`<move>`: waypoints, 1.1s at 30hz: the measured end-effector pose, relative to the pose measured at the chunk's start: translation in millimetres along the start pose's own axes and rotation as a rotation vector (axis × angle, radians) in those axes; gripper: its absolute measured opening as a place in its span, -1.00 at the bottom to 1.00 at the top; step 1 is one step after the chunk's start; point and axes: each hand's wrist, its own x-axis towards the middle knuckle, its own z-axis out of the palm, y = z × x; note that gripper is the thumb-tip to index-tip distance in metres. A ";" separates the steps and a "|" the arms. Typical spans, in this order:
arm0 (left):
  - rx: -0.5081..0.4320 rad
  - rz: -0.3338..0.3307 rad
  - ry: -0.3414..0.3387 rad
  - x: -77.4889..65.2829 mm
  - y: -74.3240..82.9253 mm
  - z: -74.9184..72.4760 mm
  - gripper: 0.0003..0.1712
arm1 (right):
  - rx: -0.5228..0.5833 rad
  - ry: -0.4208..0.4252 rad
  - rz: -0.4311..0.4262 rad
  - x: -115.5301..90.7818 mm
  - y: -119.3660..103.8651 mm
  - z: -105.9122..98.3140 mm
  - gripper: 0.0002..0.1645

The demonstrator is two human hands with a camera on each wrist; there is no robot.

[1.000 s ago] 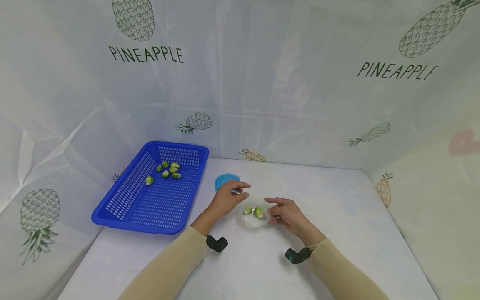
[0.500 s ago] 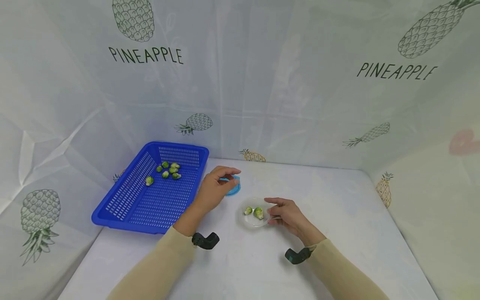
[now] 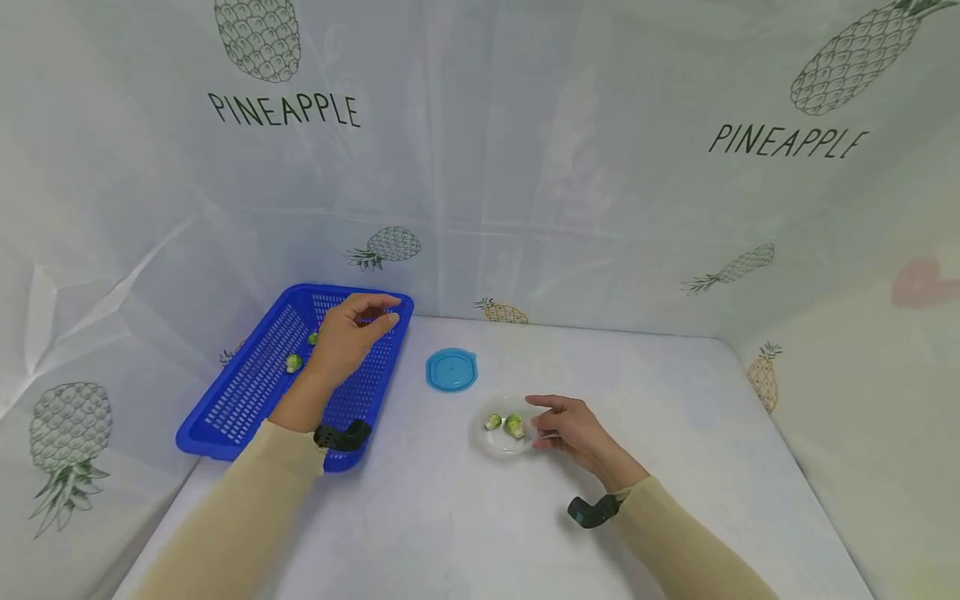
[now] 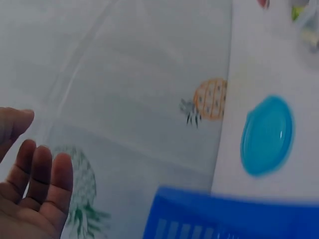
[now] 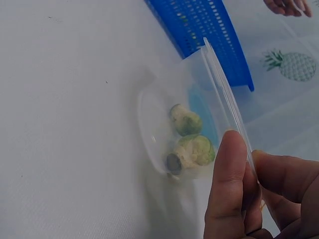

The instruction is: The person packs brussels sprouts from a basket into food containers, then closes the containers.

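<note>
My left hand point(image 3: 347, 340) hovers over the blue plastic basket point(image 3: 198, 448), its fingers loosely bent and nothing between them. In the left wrist view, thumb and fingertips point(image 4: 62, 172) stand apart. Brussels sprouts point(image 3: 293, 363) lie in the basket, several of them hidden behind this hand. On the right, my other hand point(image 3: 573, 429) pinches the rim of a small clear plastic container point(image 3: 498, 446) between thumb and fingers. Two Brussels sprouts point(image 5: 197, 149) sit at the bottom of that container, seen through its wall in the right wrist view.
A light blue lid point(image 3: 452, 370) lies flat on the white table point(image 3: 480, 533), between basket and container and farther back. Behind the table hangs a pale curtain point(image 3: 570, 208) with pineapple prints; it also runs along both sides.
My left hand has moved left and away from the container, passing over the blue lid to above the basket. The lid now shows fully. My right hand keeps its hold on the container.
</note>
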 end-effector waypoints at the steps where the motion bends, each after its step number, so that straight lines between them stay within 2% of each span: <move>1: 0.012 -0.011 0.002 2.5 -4.6 -6.1 -0.63 | 0.001 0.000 0.000 0.1 0.1 0.0 -0.34; 6: 0.054 -0.078 0.000 12.5 -25.5 -32.1 -0.54 | 0.002 -0.001 -0.003 -1.0 -1.2 -0.2 -0.34; 13: 0.076 -0.158 -0.031 24.4 -50.9 -52.5 -0.46 | 0.002 -0.005 -0.001 -2.4 -1.2 -0.9 -0.33; 19: 0.181 -0.207 -0.060 30.9 -74.6 -57.6 -0.47 | 0.003 0.011 0.000 -3.4 -1.6 -0.3 -0.34; 24: 0.246 -0.232 -0.113 33.6 -91.8 -57.7 -0.46 | 0.001 0.020 0.003 -2.3 -1.4 -0.3 -0.35; 33: 0.215 -0.304 -0.236 33.4 -117.7 -62.7 -0.43 | -0.002 -0.001 0.004 -1.8 0.2 -1.4 -0.34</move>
